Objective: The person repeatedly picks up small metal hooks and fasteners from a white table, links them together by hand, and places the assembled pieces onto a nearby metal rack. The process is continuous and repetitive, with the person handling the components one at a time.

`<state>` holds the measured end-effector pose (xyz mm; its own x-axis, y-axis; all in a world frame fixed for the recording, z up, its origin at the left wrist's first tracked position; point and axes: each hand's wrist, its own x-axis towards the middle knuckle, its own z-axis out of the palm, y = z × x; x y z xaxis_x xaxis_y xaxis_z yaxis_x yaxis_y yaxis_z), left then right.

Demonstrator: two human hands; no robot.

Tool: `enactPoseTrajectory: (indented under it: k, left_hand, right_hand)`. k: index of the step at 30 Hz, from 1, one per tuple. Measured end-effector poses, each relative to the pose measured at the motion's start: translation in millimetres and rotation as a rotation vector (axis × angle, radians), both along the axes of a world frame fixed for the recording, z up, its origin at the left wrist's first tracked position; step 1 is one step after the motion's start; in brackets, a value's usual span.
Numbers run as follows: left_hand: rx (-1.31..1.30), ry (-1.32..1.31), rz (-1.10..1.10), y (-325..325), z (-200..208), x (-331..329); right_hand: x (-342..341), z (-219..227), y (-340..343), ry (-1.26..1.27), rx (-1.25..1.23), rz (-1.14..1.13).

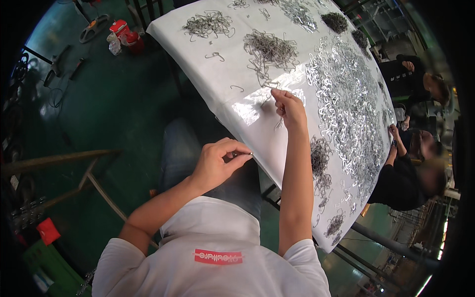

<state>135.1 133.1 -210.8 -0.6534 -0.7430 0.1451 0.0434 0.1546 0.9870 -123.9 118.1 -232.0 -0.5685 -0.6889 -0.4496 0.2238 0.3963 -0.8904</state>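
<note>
In the head view, over the near side of the white-covered bench, seems to be at the step of picking up bent wire hooks by hand, judging from the pose of both hands. Reaches with the right hand to the near fringe of the dark pile. Has the right thumb and index finger pressed together there, apparently on the end of one wire, with the other fingers curled toward the palm. Shows also a few thin wires just below; cannot tell whether gripped by the curled fingers or lying on the bench.

Holds the left hand lower, just beside the bench edge, with thumb and index finger brought tip to tip, clamped on a small shiny piece, too small to identify surely.

To the right, spread widely with silvery hooks; to the left, left lying alone, a loose hook. For the next move, would probably need a light pinch and a slow lift, so as not to drag the tangled neighbours.
</note>
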Motion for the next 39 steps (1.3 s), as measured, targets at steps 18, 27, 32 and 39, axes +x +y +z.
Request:
enactPoseTrajectory:
  k: [18, 27, 32, 39]
  left_hand:
    - [-0.157, -0.004, 0.031, 20, 5, -14]
    - [-0.429, -0.003, 0.068, -5, -28, -48]
    - [-0.574, -0.26, 0.045, -26, -56, -128]
    - [-0.61, -0.524, -0.008, -36, -58, -165]
  right_hand:
    - [125, 43, 133, -0.091, -0.363, -0.16]
    - [141, 31, 149, 0.495, -0.448, -0.261]
    - [140, 24, 154, 0.484, -0.42, -0.258]
    - [139, 19, 155, 0.478, -0.419, -0.236]
